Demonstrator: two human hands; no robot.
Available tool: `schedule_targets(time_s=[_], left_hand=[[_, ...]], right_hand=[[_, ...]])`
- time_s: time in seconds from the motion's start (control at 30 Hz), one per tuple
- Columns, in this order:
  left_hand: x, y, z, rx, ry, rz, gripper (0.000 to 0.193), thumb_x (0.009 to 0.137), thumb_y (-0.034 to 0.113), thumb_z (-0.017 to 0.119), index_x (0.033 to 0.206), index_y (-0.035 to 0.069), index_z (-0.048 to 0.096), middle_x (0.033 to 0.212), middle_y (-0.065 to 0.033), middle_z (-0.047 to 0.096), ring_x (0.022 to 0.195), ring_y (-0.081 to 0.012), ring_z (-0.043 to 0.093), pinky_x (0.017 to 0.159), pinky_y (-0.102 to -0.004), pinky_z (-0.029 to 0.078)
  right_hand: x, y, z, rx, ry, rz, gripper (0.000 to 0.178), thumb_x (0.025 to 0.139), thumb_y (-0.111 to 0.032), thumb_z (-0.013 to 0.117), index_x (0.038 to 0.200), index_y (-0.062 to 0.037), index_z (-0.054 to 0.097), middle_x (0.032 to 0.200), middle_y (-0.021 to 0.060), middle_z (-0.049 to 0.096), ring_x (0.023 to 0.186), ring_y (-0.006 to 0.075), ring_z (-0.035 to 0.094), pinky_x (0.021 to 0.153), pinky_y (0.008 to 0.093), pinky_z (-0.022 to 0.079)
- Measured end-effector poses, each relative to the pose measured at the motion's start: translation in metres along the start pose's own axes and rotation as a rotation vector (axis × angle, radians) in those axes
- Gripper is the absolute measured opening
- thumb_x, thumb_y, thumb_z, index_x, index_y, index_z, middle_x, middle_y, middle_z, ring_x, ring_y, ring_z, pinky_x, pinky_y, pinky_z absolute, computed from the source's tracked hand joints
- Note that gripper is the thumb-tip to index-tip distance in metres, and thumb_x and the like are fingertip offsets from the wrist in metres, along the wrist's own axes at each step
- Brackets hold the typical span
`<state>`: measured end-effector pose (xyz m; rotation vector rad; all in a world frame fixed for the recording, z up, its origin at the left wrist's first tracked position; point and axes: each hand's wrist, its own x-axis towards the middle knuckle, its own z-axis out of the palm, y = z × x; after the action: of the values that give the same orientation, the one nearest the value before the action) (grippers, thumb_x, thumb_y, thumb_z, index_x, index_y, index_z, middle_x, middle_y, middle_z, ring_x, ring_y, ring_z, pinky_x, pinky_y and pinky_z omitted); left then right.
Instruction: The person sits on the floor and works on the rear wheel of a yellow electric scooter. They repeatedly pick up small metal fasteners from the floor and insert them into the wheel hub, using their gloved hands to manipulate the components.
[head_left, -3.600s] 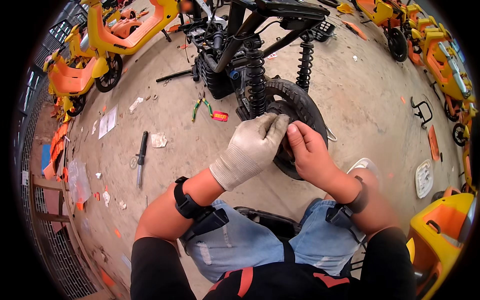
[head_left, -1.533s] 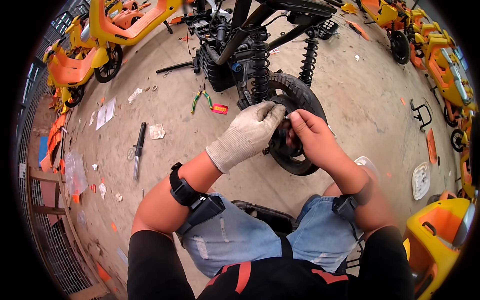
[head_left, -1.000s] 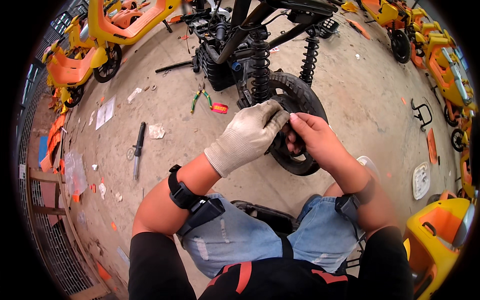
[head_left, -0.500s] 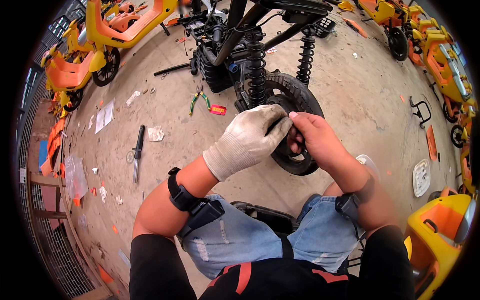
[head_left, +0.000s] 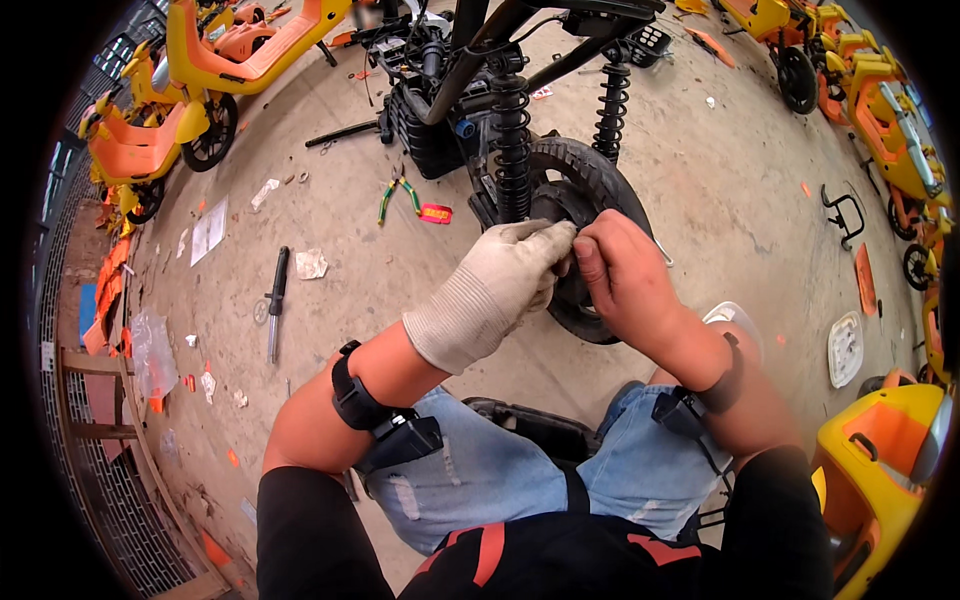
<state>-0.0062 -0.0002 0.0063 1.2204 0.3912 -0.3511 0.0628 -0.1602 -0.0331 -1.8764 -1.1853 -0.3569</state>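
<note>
In front of me is the rear wheel (head_left: 600, 180) of a stripped black scooter frame (head_left: 470, 60), with coil-spring shock absorbers (head_left: 512, 140) at its sides. My left hand (head_left: 500, 285), in a whitish work glove, is closed with its fingertips pinched in front of the wheel hub. Bare and curled into a fist, my right hand (head_left: 630, 270) meets the left fingertips. What either hand holds is hidden between the fingers. A thin silver piece (head_left: 664, 255) shows just past my right hand; whether I grip it, I cannot tell.
Green-handled pliers (head_left: 400, 192) and a red packet (head_left: 436, 214) lie on the concrete floor left of the wheel. Farther left is a black-and-silver rod-like part (head_left: 277, 300). Yellow scooters (head_left: 250, 50) line both sides. A white tray (head_left: 845, 348) sits at right.
My right hand has turned and its fingers have curled into a fist. My left fingers have closed more tightly. The thin silver piece has come into sight beside the right hand.
</note>
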Motion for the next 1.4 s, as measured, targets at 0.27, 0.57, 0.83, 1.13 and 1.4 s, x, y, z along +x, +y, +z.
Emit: schedule_targets(time_s=[0.27, 0.57, 0.83, 1.13, 1.4], left_hand=[[0.011, 0.005, -0.012, 0.749, 0.018, 0.549, 0.024, 0.100, 0.021, 0.053, 0.105, -0.001, 0.059, 0.092, -0.0108, 0.062, 0.086, -0.0197, 0.062, 0.081, -0.0308, 0.049], [0.007, 0.015, -0.012, 1.217, 0.107, 0.959, 0.018, 0.084, 0.008, 0.069, 0.101, 0.004, 0.065, 0.091, -0.0129, 0.062, 0.085, -0.0348, 0.063, 0.073, -0.0404, 0.052], [0.007, 0.013, -0.014, 1.113, 0.100, 1.021, 0.019, 0.084, 0.010, 0.071, 0.100, 0.003, 0.065, 0.086, -0.0133, 0.062, 0.078, -0.0333, 0.064, 0.067, -0.0381, 0.053], [0.010, 0.006, -0.008, 1.056, 0.009, 0.886, 0.012, 0.091, 0.010, 0.063, 0.097, -0.001, 0.063, 0.085, -0.0167, 0.064, 0.072, -0.0298, 0.065, 0.063, -0.0361, 0.051], [-0.010, -0.006, 0.010, 0.368, -0.098, 0.451, 0.029, 0.100, 0.024, 0.053, 0.091, -0.003, 0.059, 0.078, -0.0124, 0.062, 0.064, -0.0199, 0.060, 0.061, -0.0345, 0.049]], right_hand=[[0.005, 0.001, -0.006, 0.998, -0.183, 0.972, 0.038, 0.103, -0.038, 0.046, 0.085, -0.0054, 0.053, 0.066, 0.0005, 0.047, 0.063, 0.0167, 0.055, 0.058, 0.0318, 0.043], [0.011, 0.002, -0.019, 1.032, -0.217, 1.070, 0.042, 0.103, -0.041, 0.045, 0.080, -0.0065, 0.053, 0.065, -0.0017, 0.048, 0.057, 0.0114, 0.052, 0.055, 0.0263, 0.041], [0.007, -0.005, -0.015, 0.772, -0.134, 0.763, 0.040, 0.104, -0.036, 0.048, 0.081, -0.0044, 0.055, 0.067, -0.0021, 0.051, 0.058, 0.0069, 0.048, 0.054, 0.0236, 0.040], [0.001, -0.007, -0.013, 0.623, -0.126, 0.731, 0.042, 0.104, -0.036, 0.046, 0.079, -0.0032, 0.054, 0.064, -0.0006, 0.052, 0.056, 0.0071, 0.046, 0.053, 0.0260, 0.040], [-0.002, -0.013, -0.022, 0.137, 0.028, 0.076, 0.025, 0.098, -0.016, 0.055, 0.078, -0.0016, 0.053, 0.068, 0.0106, 0.051, 0.059, 0.0264, 0.049, 0.055, 0.0345, 0.043]])
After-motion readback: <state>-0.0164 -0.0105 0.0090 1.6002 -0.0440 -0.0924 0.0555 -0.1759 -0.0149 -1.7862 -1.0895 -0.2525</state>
